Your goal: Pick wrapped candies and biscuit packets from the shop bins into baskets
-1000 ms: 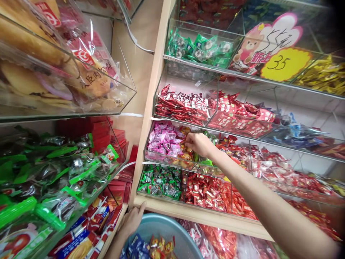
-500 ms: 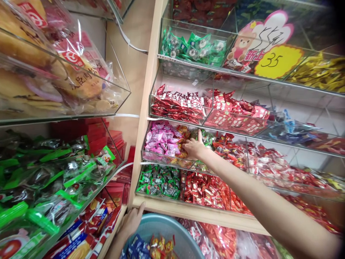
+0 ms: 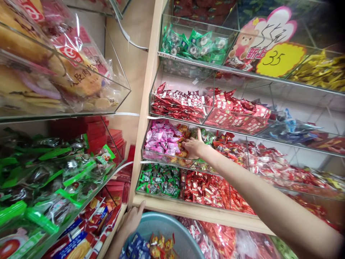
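My right hand reaches into a clear bin on the shelf, over gold-orange wrapped candies. Its thumb sticks up and its fingers spread down among the wrappers; the fingertips are partly hidden, and I see no candy in its grip. Pink-wrapped candies lie just left of it, green-wrapped ones just right. Low down, my left hand is at the left rim of a blue-grey basin, one digit stretched up towards the shelf edge and the others hidden. Inside the basin are blue packets and gold-orange candies.
Clear dividers and a wooden upright frame the bins. Green-black candies and red candies fill the row below; red packets lie above. A yellow price tag hangs higher up. Bagged snacks fill the left shelves.
My view has shifted very slightly. My right hand stays over the gold-orange candies and my left hand stays by the basin rim; neither has clearly moved.
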